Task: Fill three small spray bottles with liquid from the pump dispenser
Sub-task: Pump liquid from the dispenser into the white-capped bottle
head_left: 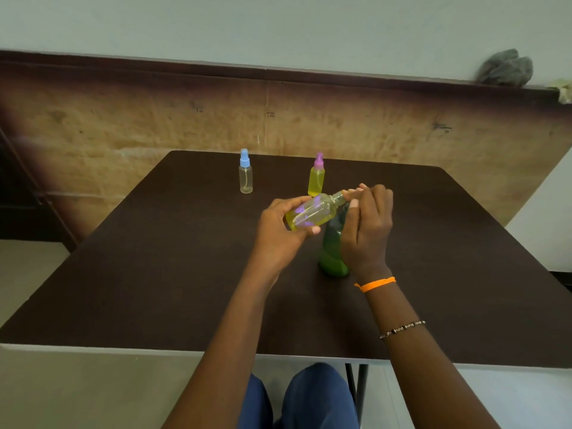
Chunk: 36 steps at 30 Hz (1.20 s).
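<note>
a bare plain room: folding table [154, 274], plywood-panelled wall [123, 125].

Your uncapped clear plastic spray bottle [312, 213] lies tilted, part-filled with yellow liquid, above the green pump dispenser [332, 255]. Far behind stand your empty blue-capped clear bottle [246, 174], left, and yellow-filled pink-capped bottle [316, 178], right.

A dark brown table [433, 305] with a pale edge stands on thin black legs [359, 394] over a light floor [46, 391]. Behind it a worn wooden board [154, 125] leans against a pale wall [278, 23]. A grey bundle [506, 69] sits on the board's top edge at the right.
</note>
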Available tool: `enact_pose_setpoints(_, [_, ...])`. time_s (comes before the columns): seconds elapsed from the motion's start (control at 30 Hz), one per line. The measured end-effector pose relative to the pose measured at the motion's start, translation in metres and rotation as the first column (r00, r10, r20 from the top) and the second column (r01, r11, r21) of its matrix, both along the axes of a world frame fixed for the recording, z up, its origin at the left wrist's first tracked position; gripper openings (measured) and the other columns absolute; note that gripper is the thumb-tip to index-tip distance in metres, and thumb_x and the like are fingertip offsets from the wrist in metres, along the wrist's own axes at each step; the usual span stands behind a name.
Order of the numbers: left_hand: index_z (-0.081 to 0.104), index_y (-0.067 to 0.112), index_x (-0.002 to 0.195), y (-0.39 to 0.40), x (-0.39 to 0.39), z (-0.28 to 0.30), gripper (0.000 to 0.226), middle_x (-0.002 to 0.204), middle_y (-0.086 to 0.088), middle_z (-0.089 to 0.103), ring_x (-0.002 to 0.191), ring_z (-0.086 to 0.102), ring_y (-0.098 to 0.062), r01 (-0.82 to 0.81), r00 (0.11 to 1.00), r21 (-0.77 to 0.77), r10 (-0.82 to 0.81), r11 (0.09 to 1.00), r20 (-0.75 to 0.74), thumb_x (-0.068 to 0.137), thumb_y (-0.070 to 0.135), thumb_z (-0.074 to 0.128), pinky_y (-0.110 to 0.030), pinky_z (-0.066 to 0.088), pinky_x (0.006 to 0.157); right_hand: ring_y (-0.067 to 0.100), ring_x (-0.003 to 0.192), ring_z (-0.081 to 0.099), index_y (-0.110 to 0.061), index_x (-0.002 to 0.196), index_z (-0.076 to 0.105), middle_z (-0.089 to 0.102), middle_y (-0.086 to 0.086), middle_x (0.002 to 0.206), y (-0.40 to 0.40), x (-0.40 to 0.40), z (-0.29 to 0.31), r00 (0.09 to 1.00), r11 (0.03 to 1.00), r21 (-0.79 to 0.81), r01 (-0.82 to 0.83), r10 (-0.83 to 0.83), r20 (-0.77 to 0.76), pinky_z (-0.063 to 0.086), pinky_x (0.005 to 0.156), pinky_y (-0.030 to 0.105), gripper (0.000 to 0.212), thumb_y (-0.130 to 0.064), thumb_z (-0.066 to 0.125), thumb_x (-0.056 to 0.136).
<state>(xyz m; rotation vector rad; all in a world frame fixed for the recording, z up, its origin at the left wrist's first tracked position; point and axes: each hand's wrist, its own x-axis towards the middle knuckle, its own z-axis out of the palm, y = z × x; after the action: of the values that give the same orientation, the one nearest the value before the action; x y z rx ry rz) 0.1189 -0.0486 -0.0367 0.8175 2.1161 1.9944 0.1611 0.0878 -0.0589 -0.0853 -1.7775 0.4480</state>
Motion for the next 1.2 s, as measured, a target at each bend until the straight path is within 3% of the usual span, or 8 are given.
enact_pose_setpoints(0.33, [0.062, 0.018, 0.119, -0.002, -0.002, 0.001, 0.053, 0.106, 0.003, 0.057, 0.090, 0.058, 0.001, 0.001, 1.000, 0.025, -0.002, 1.000, 0.012, 0.071, -0.003, 0.074, -0.008, 0.048, 0.078, 0.024, 0.074, 0.037, 0.000, 0.072, 0.053, 0.047, 0.016, 0.076, -0.007, 0.000, 0.016, 0.995, 0.995, 0.048, 0.083, -0.085, 0.051, 0.037, 0.064, 0.040, 0.027, -0.006, 0.035, 0.092])
enact_pose_setpoints(0.67, [0.063, 0.018, 0.116, -0.002, -0.003, -0.004, 0.052, 0.104, 0.003, 0.057, 0.089, 0.058, 0.001, 0.001, 1.000, 0.004, -0.001, 1.000, 0.014, 0.071, -0.004, 0.074, -0.007, 0.048, 0.076, 0.026, 0.073, 0.038, 0.007, 0.076, 0.057, 0.050, 0.019, 0.077, -0.006, -0.009, -0.002, 0.990, 0.989, 0.045, 0.141, -0.141, -0.008, 0.042, 0.064, 0.044, 0.029, -0.005, 0.035, 0.089])
enact_pose_setpoints(0.97, [0.063, 0.017, 0.116, -0.001, -0.002, -0.003, 0.051, 0.107, -0.001, 0.058, 0.090, 0.059, -0.001, 0.002, 1.000, 0.026, -0.003, 1.000, 0.027, 0.071, -0.005, 0.074, -0.007, 0.048, 0.075, 0.023, 0.071, 0.034, 0.000, 0.070, 0.052, 0.047, 0.016, 0.072, -0.008, 0.000, 0.009, 0.991, 0.984, 0.122, 0.129, -0.131, 0.007, 0.028, 0.064, 0.030, 0.022, -0.003, 0.039, 0.087])
enact_pose_setpoints(1.2, [0.063, 0.019, 0.116, -0.002, -0.003, -0.004, 0.051, 0.103, 0.002, 0.057, 0.090, 0.058, -0.001, -0.010, 1.000, 0.013, 0.010, 1.000, 0.028, 0.071, -0.003, 0.075, -0.008, 0.048, 0.076, 0.025, 0.068, 0.037, 0.000, 0.070, 0.054, 0.049, 0.017, 0.072, -0.007, -0.003, 0.007, 0.982, 0.972, 0.155, 0.175, -0.183, 0.036, 0.033, 0.060, 0.035, 0.024, -0.005, 0.040, 0.088])
